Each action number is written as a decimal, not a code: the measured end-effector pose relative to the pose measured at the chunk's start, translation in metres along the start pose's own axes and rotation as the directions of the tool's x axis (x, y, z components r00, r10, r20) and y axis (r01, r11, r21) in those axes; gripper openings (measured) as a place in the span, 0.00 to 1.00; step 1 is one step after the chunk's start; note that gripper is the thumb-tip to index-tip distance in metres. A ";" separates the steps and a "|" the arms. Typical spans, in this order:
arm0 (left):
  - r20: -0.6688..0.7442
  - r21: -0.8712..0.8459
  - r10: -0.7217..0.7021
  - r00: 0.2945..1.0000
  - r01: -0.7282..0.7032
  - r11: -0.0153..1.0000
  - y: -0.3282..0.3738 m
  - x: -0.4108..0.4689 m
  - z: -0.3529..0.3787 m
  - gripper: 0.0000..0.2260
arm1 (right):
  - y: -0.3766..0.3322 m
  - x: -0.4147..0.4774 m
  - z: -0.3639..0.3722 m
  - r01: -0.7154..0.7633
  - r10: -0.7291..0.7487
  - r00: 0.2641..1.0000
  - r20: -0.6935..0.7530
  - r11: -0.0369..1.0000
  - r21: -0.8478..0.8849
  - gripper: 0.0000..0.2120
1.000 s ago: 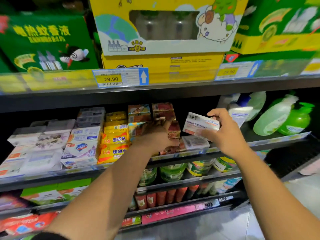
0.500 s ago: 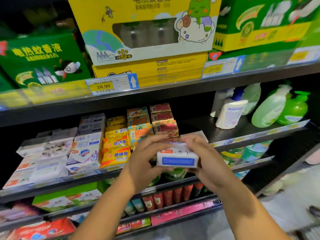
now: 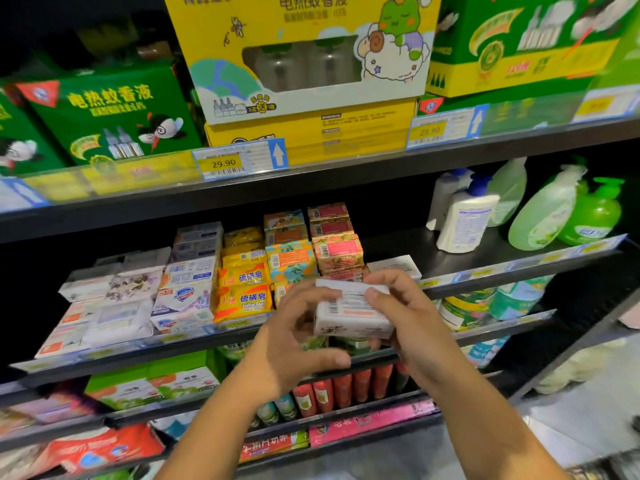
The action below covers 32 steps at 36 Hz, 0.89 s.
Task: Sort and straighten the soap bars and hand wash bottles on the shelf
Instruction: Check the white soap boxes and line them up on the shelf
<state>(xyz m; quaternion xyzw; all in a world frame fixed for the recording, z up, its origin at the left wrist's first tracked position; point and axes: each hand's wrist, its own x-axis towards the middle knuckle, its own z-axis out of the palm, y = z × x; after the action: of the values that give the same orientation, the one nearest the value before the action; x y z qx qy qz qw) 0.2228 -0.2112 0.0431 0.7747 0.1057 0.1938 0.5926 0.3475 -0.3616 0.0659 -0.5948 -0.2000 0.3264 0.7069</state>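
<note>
Both hands hold a white soap box (image 3: 349, 315) in front of the soap shelf (image 3: 519, 268). My right hand (image 3: 405, 317) grips its right end, fingers curled over the top. My left hand (image 3: 294, 337) holds its left end. Behind it, stacked soap bars fill the shelf: red and orange boxes (image 3: 334, 244), yellow sulfur soaps (image 3: 244, 296), white packs (image 3: 114, 299). One white box (image 3: 394, 265) lies on the shelf just past my right hand. Hand wash bottles stand at the right: a white pump bottle (image 3: 465, 220) and green ones (image 3: 568, 213).
Large mosquito-liquid boxes (image 3: 304, 57) sit on the shelf above, with a 29.90 price tag (image 3: 239, 161). Lower shelves hold green boxes (image 3: 152, 382), red tubes (image 3: 346, 386) and pink packs (image 3: 370, 424). Bare dark shelf surface (image 3: 398, 244) lies between the soap stacks and the bottles.
My right hand brought the white soap box down from the shelf to the front. My left hand left the stacks and joined it; together they turned the box over.
</note>
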 end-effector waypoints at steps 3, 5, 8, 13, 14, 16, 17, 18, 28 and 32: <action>-0.001 0.272 0.120 0.993 -0.116 0.955 -0.004 -0.001 -0.006 0.25 | 0.000 -0.002 -0.005 -0.108 0.095 0.991 0.094 0.984 0.143 0.05; -0.091 0.247 0.157 0.984 -0.130 0.960 -0.004 -0.001 -0.007 0.22 | 0.001 -0.003 -0.009 -0.169 0.121 0.969 0.216 0.961 0.219 0.13; -0.209 -0.061 0.024 0.978 -0.037 0.997 0.003 -0.004 -0.002 0.30 | 0.004 -0.004 -0.012 -0.139 0.091 0.934 0.346 0.984 0.116 0.24; -0.297 -0.325 -0.153 0.943 0.050 0.944 0.020 -0.010 0.010 0.23 | 0.005 -0.003 -0.003 0.000 0.028 0.967 0.254 0.994 -0.111 0.19; -0.302 -0.302 -0.157 0.940 0.062 0.951 0.023 -0.011 0.011 0.20 | 0.005 -0.003 -0.001 -0.019 0.032 0.974 0.226 0.998 -0.060 0.18; -0.240 -0.304 -0.157 0.958 0.079 0.949 0.022 -0.014 0.010 0.22 | 0.005 -0.005 0.002 -0.036 0.035 0.986 0.161 0.999 0.002 0.14; -0.194 -0.300 -0.148 0.970 0.085 0.950 0.020 -0.015 0.009 0.25 | 0.004 -0.006 0.003 -0.024 0.025 0.992 0.128 1.000 -0.005 0.12; -0.148 -0.278 -0.134 0.980 0.089 0.957 0.016 -0.017 0.006 0.27 | 0.004 -0.006 0.003 -0.017 0.018 0.995 0.103 1.000 -0.005 0.11; -0.230 0.043 0.030 0.973 -0.021 0.999 0.009 -0.008 0.001 0.20 | 0.000 -0.006 -0.016 -0.129 0.078 0.910 0.408 0.987 0.100 0.32; -0.279 -0.299 -0.104 0.955 0.016 0.954 0.013 -0.008 0.014 0.17 | 0.000 -0.004 -0.013 -0.023 0.058 0.963 0.264 0.991 -0.133 0.21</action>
<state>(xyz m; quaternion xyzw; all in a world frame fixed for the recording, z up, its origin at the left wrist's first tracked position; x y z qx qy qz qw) 0.2203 -0.2304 0.0510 0.6374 0.1857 0.3012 0.6844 0.3535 -0.3740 0.0639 -0.5936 -0.3020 0.4045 0.6268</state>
